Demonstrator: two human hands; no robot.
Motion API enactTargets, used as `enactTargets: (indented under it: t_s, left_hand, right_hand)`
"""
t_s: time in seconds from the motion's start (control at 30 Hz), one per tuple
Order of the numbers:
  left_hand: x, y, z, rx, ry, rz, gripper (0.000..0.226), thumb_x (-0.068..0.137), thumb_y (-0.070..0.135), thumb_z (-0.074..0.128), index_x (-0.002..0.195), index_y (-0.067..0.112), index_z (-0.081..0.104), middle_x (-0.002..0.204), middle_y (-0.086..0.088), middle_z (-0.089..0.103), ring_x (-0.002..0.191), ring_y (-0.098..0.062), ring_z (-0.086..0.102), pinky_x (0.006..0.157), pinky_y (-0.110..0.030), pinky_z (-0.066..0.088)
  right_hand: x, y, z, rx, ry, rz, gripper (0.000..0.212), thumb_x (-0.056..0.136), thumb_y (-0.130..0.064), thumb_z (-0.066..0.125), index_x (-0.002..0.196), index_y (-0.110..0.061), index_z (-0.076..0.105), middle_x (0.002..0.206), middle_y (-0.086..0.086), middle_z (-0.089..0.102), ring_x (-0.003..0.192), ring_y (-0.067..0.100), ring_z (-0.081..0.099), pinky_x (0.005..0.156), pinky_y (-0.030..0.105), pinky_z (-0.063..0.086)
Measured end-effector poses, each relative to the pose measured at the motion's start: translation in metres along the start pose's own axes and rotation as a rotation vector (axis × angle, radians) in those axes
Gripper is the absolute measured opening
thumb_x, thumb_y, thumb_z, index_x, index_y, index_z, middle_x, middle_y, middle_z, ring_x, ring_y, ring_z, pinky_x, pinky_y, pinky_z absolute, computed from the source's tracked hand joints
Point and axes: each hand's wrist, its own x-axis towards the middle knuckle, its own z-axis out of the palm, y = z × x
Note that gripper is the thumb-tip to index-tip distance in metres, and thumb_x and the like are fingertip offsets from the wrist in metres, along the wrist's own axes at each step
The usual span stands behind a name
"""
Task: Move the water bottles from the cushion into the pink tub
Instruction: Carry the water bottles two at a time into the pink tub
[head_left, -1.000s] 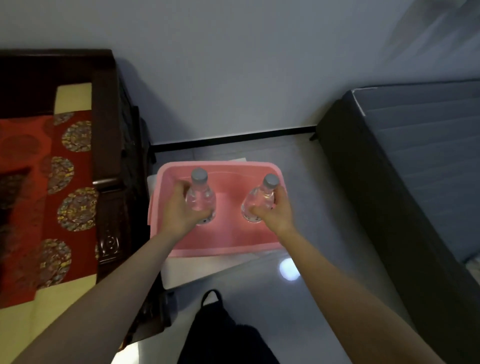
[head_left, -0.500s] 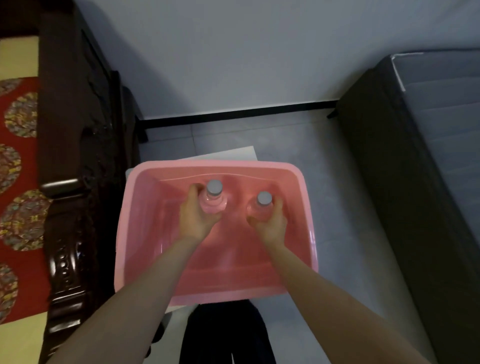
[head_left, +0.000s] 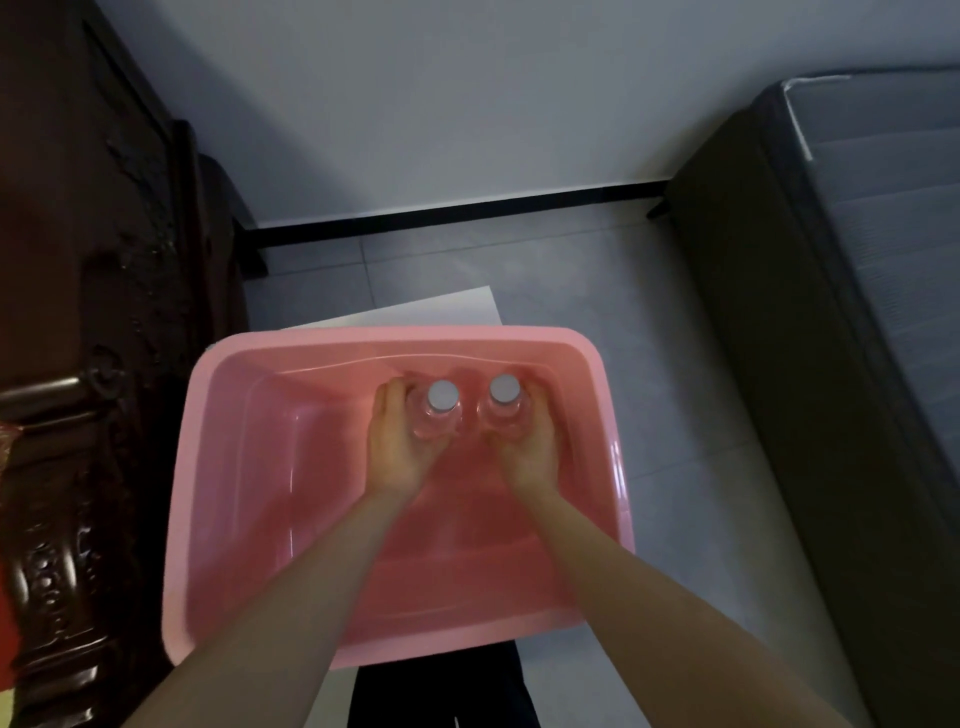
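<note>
The pink tub (head_left: 239, 467) lies below me on the floor. Two clear water bottles with grey caps stand upright side by side inside it, near its far wall. My left hand (head_left: 397, 449) grips the left bottle (head_left: 441, 400) from its left and near side. My right hand (head_left: 530, 449) grips the right bottle (head_left: 504, 392) from its right and near side. The bottles' lower parts are hidden by my fingers, so I cannot tell whether they touch the tub floor. The cushion is out of view.
A dark carved wooden seat frame (head_left: 78, 364) stands close against the tub's left side. A dark bed base with a grey mattress (head_left: 831, 312) runs along the right. A white sheet (head_left: 441, 312) pokes out behind the tub. The grey wall is ahead.
Both hands have gone lower and farther into the tub with the bottles, which now stand closer together near the far wall. My view has tipped down and come nearer to the tub.
</note>
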Motion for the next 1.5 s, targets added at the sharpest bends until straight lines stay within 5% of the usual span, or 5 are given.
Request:
enactTargets:
  t_s: [0.27,0.47,0.63,1.0,1.5]
  left_hand:
    - [0.0,-0.004,0.015,-0.02,0.02,0.002,0.065,0.053,0.014,0.089,0.108,0.009,0.054,0.107,-0.001,0.053,0.097,-0.012,0.049,0.082,-0.014,0.038]
    - [0.004,0.003,0.0,-0.005,-0.103,-0.008,0.069,0.057,0.014,0.088,0.116,0.014,0.053,0.116,0.002,0.055,0.105,-0.018,0.054,0.083,-0.025,0.042]
    - [0.004,0.029,-0.028,-0.088,-0.189,0.036,0.063,0.061,0.034,0.083,0.113,0.051,0.052,0.113,0.027,0.058,0.101,0.009,0.056,0.073,-0.013,0.049]
    - [0.008,0.046,-0.009,-0.033,-0.212,0.117,0.031,0.072,0.012,0.078,0.097,0.027,0.069,0.089,0.007,0.07,0.078,-0.025,0.065,0.07,-0.043,0.054]
    - [0.018,0.069,-0.024,0.14,-0.291,0.143,0.055,0.065,0.024,0.085,0.115,0.013,0.065,0.116,0.0,0.067,0.103,-0.016,0.062,0.086,-0.023,0.044]
  right_hand:
    - [-0.002,-0.004,-0.013,-0.175,0.046,-0.211,0.045,0.079,-0.019,0.069,0.118,-0.028,0.05,0.104,-0.018,0.048,0.089,-0.005,0.044,0.076,0.009,0.035]
    - [0.001,-0.023,-0.041,-0.509,-0.08,-0.408,0.019,0.081,-0.004,0.057,0.1,-0.007,0.062,0.108,0.008,0.059,0.095,0.031,0.056,0.075,0.043,0.047]
    - [0.009,-0.043,-0.052,-0.77,-0.226,-0.425,0.017,0.08,0.001,0.054,0.095,-0.005,0.059,0.108,0.012,0.057,0.091,0.034,0.056,0.064,0.034,0.032]
    - [0.016,-0.052,-0.059,-0.797,-0.266,-0.46,0.015,0.081,-0.004,0.056,0.093,0.002,0.062,0.103,0.018,0.059,0.099,0.036,0.053,0.075,0.04,0.037]
    - [0.016,-0.057,-0.085,-0.72,-0.227,-0.452,0.021,0.085,-0.022,0.055,0.1,-0.007,0.059,0.114,0.009,0.057,0.106,0.03,0.053,0.074,0.041,0.045]
